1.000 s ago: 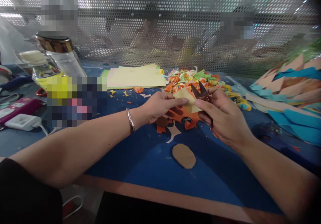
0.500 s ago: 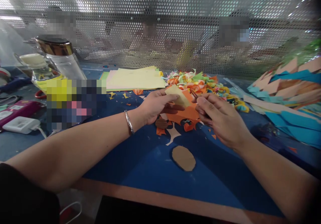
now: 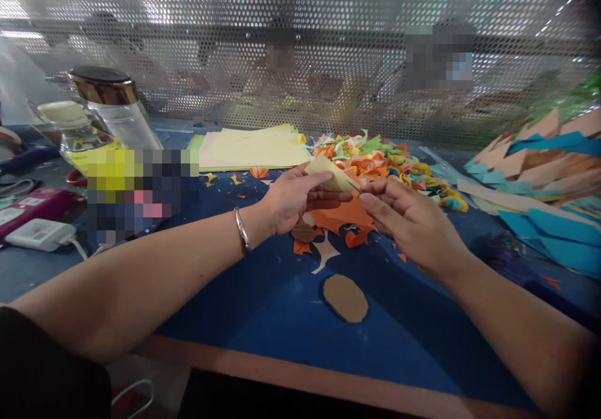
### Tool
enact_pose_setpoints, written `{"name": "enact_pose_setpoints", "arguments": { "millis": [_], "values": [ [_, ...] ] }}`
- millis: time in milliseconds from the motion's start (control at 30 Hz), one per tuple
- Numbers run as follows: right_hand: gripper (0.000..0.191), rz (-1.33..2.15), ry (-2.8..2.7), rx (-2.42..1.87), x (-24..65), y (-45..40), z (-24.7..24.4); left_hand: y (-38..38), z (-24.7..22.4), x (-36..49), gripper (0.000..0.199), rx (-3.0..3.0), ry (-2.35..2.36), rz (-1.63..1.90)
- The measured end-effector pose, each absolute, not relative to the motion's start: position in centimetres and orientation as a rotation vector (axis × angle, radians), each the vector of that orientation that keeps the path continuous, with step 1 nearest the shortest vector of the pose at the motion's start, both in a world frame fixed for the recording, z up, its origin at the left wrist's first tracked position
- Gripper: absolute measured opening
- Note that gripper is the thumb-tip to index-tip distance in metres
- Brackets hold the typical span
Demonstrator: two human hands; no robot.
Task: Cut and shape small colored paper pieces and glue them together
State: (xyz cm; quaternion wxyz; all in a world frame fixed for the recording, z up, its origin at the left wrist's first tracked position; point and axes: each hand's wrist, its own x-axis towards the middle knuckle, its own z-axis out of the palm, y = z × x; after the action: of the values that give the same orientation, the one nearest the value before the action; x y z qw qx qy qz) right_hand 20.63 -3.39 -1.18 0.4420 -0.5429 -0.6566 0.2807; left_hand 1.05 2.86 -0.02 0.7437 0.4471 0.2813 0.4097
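Note:
My left hand [image 3: 293, 196] holds a small pale yellow piece of paper [image 3: 331, 176] between its thumb and fingers. My right hand [image 3: 406, 218] is closed around a slim, dark, pointed tool [image 3: 357, 187], mostly hidden by the fingers, so I cannot tell its kind. Its tip meets the right edge of the yellow paper. Beneath the hands lies a cut-up orange sheet [image 3: 338, 215] with scraps around it. An oval piece of cardboard [image 3: 345, 298] rests flat on the blue table in front, and a smaller brown round piece [image 3: 304, 232] lies below my left hand.
Behind the hands are a stack of coloured paper [image 3: 253, 148] and a heap of colourful paper cutouts [image 3: 375, 156]. Blue and peach pointed paper pieces [image 3: 539, 218] lie to the right. Bottles [image 3: 119, 115] and a white charger [image 3: 40, 233] stand left. A perforated metal screen [image 3: 300, 87] rises behind.
My right hand has moved slightly down and left, bringing the tool's tip to the paper's edge. The yellow paper has tilted and now looks narrower.

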Motion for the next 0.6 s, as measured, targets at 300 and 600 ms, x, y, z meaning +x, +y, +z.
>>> {"name": "enact_pose_setpoints", "arguments": {
  "millis": [300, 600],
  "values": [
    [0.046, 0.663, -1.678, -1.337, 20.51, -3.47, -0.98, 2.93, -0.34, 1.08, 0.017, 1.018, 0.607, 0.874],
    [0.051, 0.66, -1.663, -1.359, 20.67, -3.54, -1.09, 2.91, -0.34, 1.11, 0.017, 0.999, 0.607, 0.875]
  ]
}}
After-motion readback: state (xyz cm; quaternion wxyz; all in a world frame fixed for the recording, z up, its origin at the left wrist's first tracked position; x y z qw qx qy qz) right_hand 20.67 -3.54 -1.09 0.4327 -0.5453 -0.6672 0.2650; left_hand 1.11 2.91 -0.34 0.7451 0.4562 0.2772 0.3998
